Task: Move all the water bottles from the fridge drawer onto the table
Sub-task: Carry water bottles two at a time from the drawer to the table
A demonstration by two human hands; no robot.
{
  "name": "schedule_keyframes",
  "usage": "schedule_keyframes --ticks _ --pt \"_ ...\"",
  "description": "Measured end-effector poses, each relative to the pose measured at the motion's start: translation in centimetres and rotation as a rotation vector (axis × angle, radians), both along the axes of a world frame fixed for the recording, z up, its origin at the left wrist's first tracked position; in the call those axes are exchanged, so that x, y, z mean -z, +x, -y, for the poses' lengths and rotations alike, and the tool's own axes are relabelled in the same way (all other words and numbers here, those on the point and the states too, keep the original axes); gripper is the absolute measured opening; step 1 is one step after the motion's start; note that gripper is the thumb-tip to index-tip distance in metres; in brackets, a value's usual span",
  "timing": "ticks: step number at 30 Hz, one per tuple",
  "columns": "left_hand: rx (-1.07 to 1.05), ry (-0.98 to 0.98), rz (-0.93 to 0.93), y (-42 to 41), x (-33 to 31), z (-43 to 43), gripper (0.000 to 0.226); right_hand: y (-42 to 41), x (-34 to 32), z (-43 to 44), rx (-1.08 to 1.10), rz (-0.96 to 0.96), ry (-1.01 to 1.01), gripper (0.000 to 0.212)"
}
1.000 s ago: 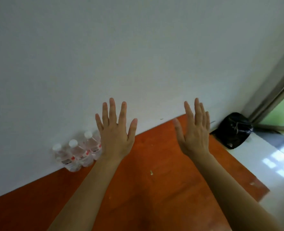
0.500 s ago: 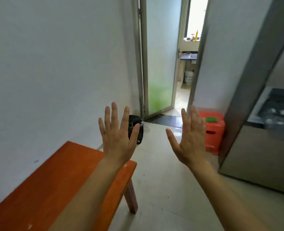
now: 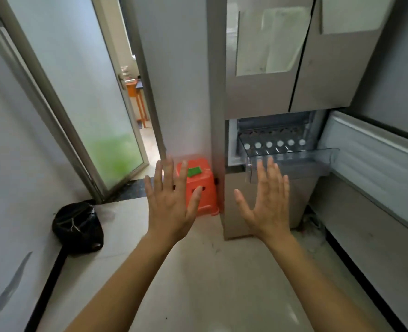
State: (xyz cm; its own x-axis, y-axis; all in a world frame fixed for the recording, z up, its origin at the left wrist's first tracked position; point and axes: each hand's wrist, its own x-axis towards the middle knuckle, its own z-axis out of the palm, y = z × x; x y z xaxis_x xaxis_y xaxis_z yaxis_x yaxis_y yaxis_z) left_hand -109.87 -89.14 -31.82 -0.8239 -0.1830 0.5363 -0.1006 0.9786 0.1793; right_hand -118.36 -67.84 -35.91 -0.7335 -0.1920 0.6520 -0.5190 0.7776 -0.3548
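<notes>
Left hand (image 3: 168, 207) and right hand (image 3: 267, 207) are held empty, fingers apart; a fetch is judged in hand: water bottles (image 3: 269, 144) in the fridge drawer (image 3: 294, 162) must be reached and gripped

Both bare arms reach forward and hold nothing. The left hand (image 3: 172, 207) is raised with straight, spread fingers and partly covers an orange stool (image 3: 204, 191) in this view. The right hand (image 3: 267, 204) is flat as well, its fingertips in line with the clear drawer (image 3: 294, 164) that stands pulled out of the fridge (image 3: 258, 97). Upright water bottles (image 3: 280, 143) fill the drawer, their white caps in rows. A small green thing (image 3: 194, 171) lies on the stool, which stands against the fridge's left side. A black bag (image 3: 77, 227) sits on the pale floor (image 3: 198, 271) by the left wall, near a frosted glass door (image 3: 85, 104). The fridge's lower door (image 3: 377, 164) stands open at the right
</notes>
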Motion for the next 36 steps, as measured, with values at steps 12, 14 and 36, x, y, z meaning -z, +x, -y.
schedule_keyframes --ticks 12,14,36 --pt "0.319 0.032 0.155 -28.7 0.7 -12.7 0.069 -19.3 -1.3 -13.9 0.353 0.157 0.053 0.086" --pt "0.367 0.037 0.176 -31.4 1.2 -15.5 0.070 -21.0 -0.7 -16.8 0.397 0.181 0.050 0.085" --pt "0.012 0.189 0.567 -54.7 9.4 -24.5 0.077 -51.0 5.1 -26.9 -0.012 0.518 0.190 0.078"
